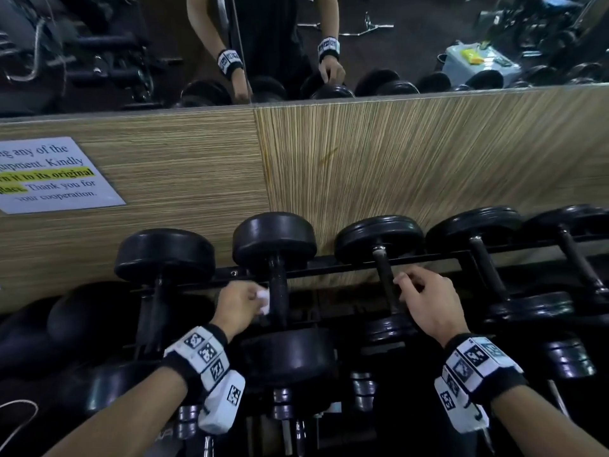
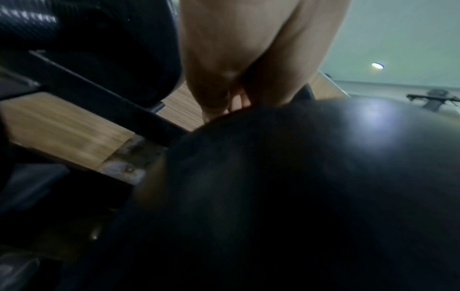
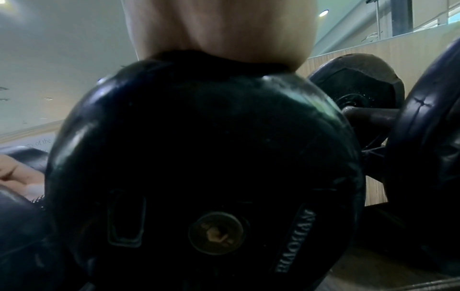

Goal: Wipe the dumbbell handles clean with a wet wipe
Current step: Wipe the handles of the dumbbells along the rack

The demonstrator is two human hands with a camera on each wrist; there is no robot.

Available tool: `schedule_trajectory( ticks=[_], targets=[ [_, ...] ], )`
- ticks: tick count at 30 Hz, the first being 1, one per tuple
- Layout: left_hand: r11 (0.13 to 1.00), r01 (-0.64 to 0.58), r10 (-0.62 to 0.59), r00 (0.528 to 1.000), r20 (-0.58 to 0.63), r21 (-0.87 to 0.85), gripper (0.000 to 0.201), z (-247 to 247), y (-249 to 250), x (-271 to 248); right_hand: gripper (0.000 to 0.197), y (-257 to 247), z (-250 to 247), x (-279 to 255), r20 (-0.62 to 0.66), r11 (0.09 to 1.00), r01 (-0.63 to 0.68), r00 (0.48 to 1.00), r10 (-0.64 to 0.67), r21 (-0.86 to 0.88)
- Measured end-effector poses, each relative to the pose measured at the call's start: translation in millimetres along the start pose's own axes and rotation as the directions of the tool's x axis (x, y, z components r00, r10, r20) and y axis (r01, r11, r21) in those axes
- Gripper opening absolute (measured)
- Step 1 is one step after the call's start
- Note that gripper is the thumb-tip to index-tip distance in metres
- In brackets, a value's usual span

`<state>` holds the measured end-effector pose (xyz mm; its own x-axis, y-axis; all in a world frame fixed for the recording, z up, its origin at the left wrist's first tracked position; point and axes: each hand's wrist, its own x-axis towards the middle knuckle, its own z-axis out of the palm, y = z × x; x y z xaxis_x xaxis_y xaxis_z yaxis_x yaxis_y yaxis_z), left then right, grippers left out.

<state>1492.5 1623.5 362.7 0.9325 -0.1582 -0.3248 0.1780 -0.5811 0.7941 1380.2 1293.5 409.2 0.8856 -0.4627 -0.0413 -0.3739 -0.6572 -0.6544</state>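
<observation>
Two hands on rack: left hand (image 1: 238, 303) pinches white wet wipe (image 1: 263, 300) against black dumbbell handle (image 1: 278, 291); right hand (image 1: 425, 300) curls, thumb and fingertips at neighbouring handle (image 1: 385, 275), grasp uncertain.

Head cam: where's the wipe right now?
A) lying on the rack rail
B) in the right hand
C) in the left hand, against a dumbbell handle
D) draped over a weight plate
C: the white wipe sits in the left hand, pressed against the handle of the second dumbbell from the left, while the right hand holds no wipe.
</observation>
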Motion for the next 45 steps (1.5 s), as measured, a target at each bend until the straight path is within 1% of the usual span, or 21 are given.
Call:
schedule_trajectory(
  ticks=[2, 3, 5, 6, 9, 12, 13, 16, 20, 23, 26, 27, 29, 31, 32, 34, 36, 39, 41, 43, 45],
  targets=[
    [0.993, 0.003, -0.014, 0.995, -0.095, -0.119, 0.024, -2.9, 11.9, 13.5, 0.018, -1.4, -0.9, -0.7, 0.002, 1.0, -0.013, 1.0, 0.013, 0.01],
    [0.978, 0.005, -0.026, 0.995, -0.096, -0.206, 0.019, -3.3, 18.2, 17.2, 0.018, -2.2, -1.2, -1.4, 0.005, 1.0, -0.017, 1.0, 0.017, 0.016],
    [0.936, 0.05, -0.065, 0.997, -0.032, -0.349, 0.016, -0.9, 21.3, 17.7, 0.019, -3.3, -1.7, -2.6, 0.008, 1.0, -0.017, 1.0, 0.017, 0.021],
    [0.926, 0.083, -0.087, 0.996, 0.006, -0.368, 0.017, 1.1, 17.5, 14.5, 0.019, -4.0, -2.3, -2.9, 0.008, 1.0, -0.021, 1.0, 0.021, 0.023],
    [0.956, 0.158, -0.123, 0.981, 0.151, -0.245, 0.019, 6.9, -4.0, -2.2, 0.019, -5.6, -3.0, -3.3, 0.011, 1.0, -0.028, 1.0, 0.028, 0.015],
    [0.992, 0.113, -0.099, 0.969, 0.228, -0.052, 0.019, 6.3, -17.3, -13.1, 0.019, -8.2, -4.0, -3.9, 0.02, 0.999, -0.033, 0.999, 0.033, 0.01],
    [0.992, 0.113, -0.098, 0.97, 0.222, -0.055, 0.019, 5.1, -16.5, -10.6, 0.02, -8.4, -4.3, -3.8, 0.019, 0.999, -0.035, 0.999, 0.035, 0.013],
    [0.962, 0.165, -0.131, 0.978, 0.164, -0.217, 0.018, 2.0, -1.8, 11.8, 0.02, -7.7, -3.8, -4.5, 0.014, 0.999, -0.044, 0.999, 0.044, 0.012],
    [0.961, 0.11, -0.08, 0.989, 0.125, -0.253, 0.029, 0.7, 17.2, 32.3, 0.021, -6.7, -3.1, -4.0, -0.002, 0.999, -0.05, 0.999, 0.05, 0.016],
    [0.987, 0.1, -0.068, 0.97, 0.234, -0.129, 0.032, 1.2, 9.5, 12.3, 0.021, -8.5, -2.6, -4.0, -0.008, 0.998, -0.054, 0.998, 0.054, 0.013],
    [0.997, 0.064, -0.075, 0.899, 0.432, 0.039, 0.029, -0.2, -6.6, -2.5, 0.02, -10.0, -2.3, -4.3, -0.016, 0.998, -0.064, 0.998, 0.064, 0.001],
    [0.997, 0.071, -0.077, 0.897, 0.436, 0.029, 0.025, -1.6, -8.2, -0.5, 0.02, -10.2, -2.4, -4.3, -0.021, 0.998, -0.069, 0.997, 0.069, 0.001],
    [0.984, 0.142, -0.097, 0.93, 0.354, -0.105, 0.018, -2.9, -6.5, 13.0, 0.02, -11.1, -2.4, -5.3, -0.023, 0.997, -0.077, 0.997, 0.077, 0.002],
    [0.948, 0.172, -0.106, 0.964, 0.244, -0.269, 0.022, -0.6, 2.4, 29.4, 0.021, -11.5, -1.8, -5.8, -0.027, 0.997, -0.08, 0.996, 0.08, 0.0],
    [0.944, 0.149, -0.085, 0.972, 0.219, -0.295, 0.025, 0.4, 7.3, 35.0, 0.021, -11.6, -1.8, -5.9, -0.032, 0.997, -0.083, 0.996, 0.083, 0.0],
    [0.953, 0.099, -0.033, 0.974, 0.225, -0.288, 0.029, 2.5, 9.8, 36.6, 0.022, -11.3, -1.5, -5.6, -0.04, 0.996, -0.088, 0.995, 0.087, -0.007],
    [0.965, 0.109, -0.041, 0.96, 0.276, -0.237, 0.027, 2.3, 1.8, 29.1, 0.022, -11.5, -1.2, -5.7, -0.037, 0.996, -0.091, 0.995, 0.091, -0.012],
    [0.996, 0.089, -0.07, 0.902, 0.426, -0.024, 0.035, 5.8, -19.7, 13.1, 0.021, -12.8, -0.7, -6.4, -0.031, 0.996, -0.092, 0.995, 0.091, -0.019],
    [0.996, 0.084, -0.09, 0.876, 0.473, 0.034, 0.036, 10.7, -26.7, 8.0, 0.02, -12.5, -0.4, -5.6, -0.037, 0.995, -0.096, 0.995, 0.096, -0.017],
    [0.991, 0.13, -0.107, 0.891, 0.442, -0.022, 0.031, 10.8, -24.3, 13.4, 0.02, -12.0, 0.2, -5.6, -0.036, 0.994, -0.104, 0.994, 0.103, -0.016],
    [0.97, 0.181, -0.11, 0.924, 0.366, -0.165, 0.024, 9.8, -17.4, 27.1, 0.019, -11.8, 0.2, -5.9, -0.037, 0.994, -0.108, 0.994, 0.107, -0.024]
  ],
)
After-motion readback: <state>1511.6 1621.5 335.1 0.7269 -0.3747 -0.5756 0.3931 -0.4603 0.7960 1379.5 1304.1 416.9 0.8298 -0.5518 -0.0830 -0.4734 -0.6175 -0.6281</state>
